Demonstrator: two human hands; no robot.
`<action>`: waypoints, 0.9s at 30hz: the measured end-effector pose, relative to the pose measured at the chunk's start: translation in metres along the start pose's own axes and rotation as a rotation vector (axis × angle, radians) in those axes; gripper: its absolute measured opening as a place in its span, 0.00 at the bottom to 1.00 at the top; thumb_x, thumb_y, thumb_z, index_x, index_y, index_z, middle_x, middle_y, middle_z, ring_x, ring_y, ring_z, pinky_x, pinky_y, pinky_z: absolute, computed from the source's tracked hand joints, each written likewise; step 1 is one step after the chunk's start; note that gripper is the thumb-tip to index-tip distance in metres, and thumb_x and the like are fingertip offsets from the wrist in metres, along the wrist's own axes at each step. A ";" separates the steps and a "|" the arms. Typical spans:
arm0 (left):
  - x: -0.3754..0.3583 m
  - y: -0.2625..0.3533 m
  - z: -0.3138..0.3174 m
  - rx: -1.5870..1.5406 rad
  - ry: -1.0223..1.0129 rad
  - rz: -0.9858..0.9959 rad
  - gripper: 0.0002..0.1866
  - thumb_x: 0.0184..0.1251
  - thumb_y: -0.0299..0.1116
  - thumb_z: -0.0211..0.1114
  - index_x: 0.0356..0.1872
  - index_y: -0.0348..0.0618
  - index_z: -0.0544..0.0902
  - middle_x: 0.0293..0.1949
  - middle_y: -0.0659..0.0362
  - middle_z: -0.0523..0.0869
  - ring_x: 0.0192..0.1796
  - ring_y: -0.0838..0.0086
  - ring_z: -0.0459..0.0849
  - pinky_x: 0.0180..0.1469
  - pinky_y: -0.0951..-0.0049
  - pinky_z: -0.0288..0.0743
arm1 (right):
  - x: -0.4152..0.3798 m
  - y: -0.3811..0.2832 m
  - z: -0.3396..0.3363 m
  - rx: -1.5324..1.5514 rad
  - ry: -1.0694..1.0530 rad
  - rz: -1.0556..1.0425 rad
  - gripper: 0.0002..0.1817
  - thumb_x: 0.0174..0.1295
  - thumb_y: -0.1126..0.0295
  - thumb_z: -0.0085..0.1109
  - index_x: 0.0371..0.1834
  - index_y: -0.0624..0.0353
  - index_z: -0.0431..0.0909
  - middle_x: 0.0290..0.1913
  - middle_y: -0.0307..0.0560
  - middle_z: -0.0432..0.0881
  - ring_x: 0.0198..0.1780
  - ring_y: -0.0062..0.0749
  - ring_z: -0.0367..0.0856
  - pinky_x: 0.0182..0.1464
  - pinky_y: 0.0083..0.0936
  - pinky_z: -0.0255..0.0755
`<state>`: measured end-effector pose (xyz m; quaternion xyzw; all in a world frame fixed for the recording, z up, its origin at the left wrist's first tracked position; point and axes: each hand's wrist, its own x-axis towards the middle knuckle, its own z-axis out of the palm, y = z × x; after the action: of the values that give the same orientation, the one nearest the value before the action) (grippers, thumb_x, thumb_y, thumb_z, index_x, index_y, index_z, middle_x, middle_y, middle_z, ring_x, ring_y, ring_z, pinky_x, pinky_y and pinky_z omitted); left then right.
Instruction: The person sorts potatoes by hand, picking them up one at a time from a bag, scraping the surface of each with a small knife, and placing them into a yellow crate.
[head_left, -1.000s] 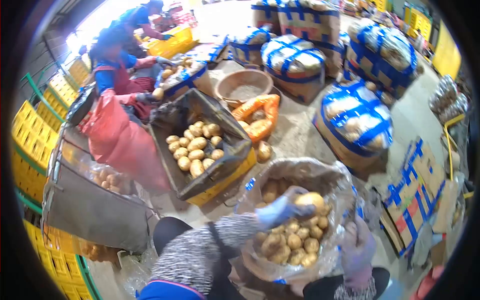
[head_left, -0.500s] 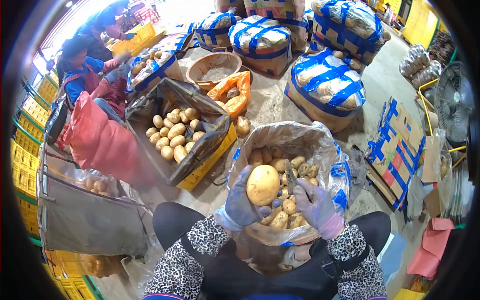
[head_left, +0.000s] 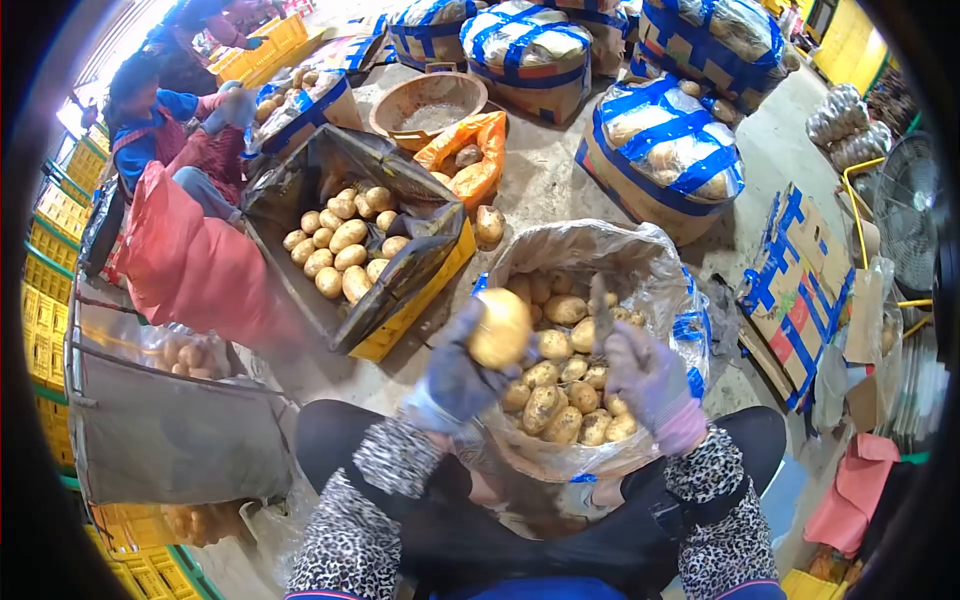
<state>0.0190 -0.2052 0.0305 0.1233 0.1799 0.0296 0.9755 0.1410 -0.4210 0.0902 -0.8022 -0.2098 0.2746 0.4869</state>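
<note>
My left hand point(head_left: 452, 368), in a purple-grey glove, is wrapped round a large pale potato point(head_left: 502, 328), slightly blurred by motion. It is over the left side of a round container lined with clear plastic point(head_left: 520, 452) and marked with blue tape. My right hand point(head_left: 650, 378), gloved too, grips a knife point(head_left: 600, 308) with its dark, dirty blade pointing up and away. Below and between the hands, several smaller potatoes point(head_left: 560, 400) lie in the container, which stands between my knees. My fingers hide the knife's handle.
Left of the container stands a yellow crate point(head_left: 385, 335) with a black liner and potatoes. Beyond it are an orange bag point(head_left: 487, 135), a brown basin point(head_left: 385, 105) and taped, filled containers point(head_left: 655, 210). A co-worker point(head_left: 165, 130) sits at left; flattened cardboard point(head_left: 800, 300) lies right.
My left hand has moved left and up with the potato, away from the middle of the container. My right hand has shifted slightly right with the knife, and the view has tilted a little.
</note>
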 end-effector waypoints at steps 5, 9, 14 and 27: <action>0.036 0.126 -0.038 -0.026 0.225 0.456 0.20 0.73 0.40 0.63 0.58 0.38 0.73 0.48 0.50 0.84 0.45 0.58 0.87 0.38 0.71 0.86 | -0.009 -0.016 -0.041 0.200 0.316 -0.002 0.18 0.74 0.64 0.54 0.56 0.69 0.78 0.39 0.43 0.87 0.28 0.18 0.80 0.32 0.16 0.76; 0.099 0.078 -0.029 0.563 0.033 0.280 0.14 0.79 0.35 0.51 0.55 0.38 0.77 0.44 0.51 0.86 0.45 0.63 0.87 0.47 0.66 0.83 | -0.017 0.003 -0.051 0.115 0.322 -0.075 0.17 0.72 0.67 0.57 0.55 0.69 0.78 0.38 0.47 0.86 0.29 0.21 0.80 0.32 0.20 0.76; 0.227 -0.089 -0.050 2.417 -0.041 -0.015 0.21 0.69 0.33 0.60 0.63 0.45 0.77 0.57 0.44 0.81 0.59 0.54 0.81 0.59 0.57 0.76 | -0.025 0.032 -0.073 -0.297 0.372 -0.294 0.15 0.68 0.73 0.57 0.56 0.67 0.77 0.34 0.49 0.83 0.31 0.32 0.82 0.33 0.25 0.76; 0.227 -0.075 -0.077 2.352 0.030 -0.002 0.50 0.45 0.48 0.82 0.72 0.47 0.67 0.62 0.38 0.72 0.64 0.46 0.73 0.65 0.57 0.72 | -0.032 0.012 -0.100 -0.304 0.372 -0.330 0.13 0.65 0.75 0.59 0.52 0.66 0.79 0.39 0.61 0.85 0.38 0.55 0.86 0.41 0.38 0.81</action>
<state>0.2047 -0.2369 -0.1364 0.9473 0.1082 -0.1540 0.2594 0.1816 -0.5122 0.1245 -0.8576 -0.2835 0.0054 0.4291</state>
